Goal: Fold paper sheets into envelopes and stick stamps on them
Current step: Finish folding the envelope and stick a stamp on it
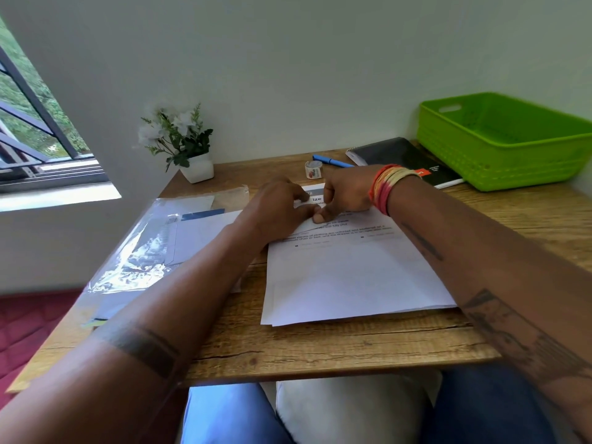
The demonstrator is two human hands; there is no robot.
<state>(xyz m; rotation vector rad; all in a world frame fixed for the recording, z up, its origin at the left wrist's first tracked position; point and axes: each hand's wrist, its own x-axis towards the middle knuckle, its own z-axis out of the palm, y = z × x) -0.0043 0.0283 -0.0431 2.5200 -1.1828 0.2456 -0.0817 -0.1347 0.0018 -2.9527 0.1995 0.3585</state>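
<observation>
A stack of white paper sheets (352, 277) lies on the wooden desk (320, 347) in front of me, with printed text near its far end. My left hand (278, 209) and my right hand (347, 195) meet at the far edge of the top sheet. Both have curled fingers and pinch the paper there, and the right thumb presses down on it. A slanted crease runs beside the thumbs. A small roll of stamps (313, 170) stands just beyond the hands. The sheet's far corner is hidden under the hands.
A clear plastic sleeve with envelopes (150, 245) lies at the left. A blue pen (333, 161), a black notebook (403, 158) and a green basket (506, 142) sit at the back right. A potted plant (192, 149) stands at the back left against the wall.
</observation>
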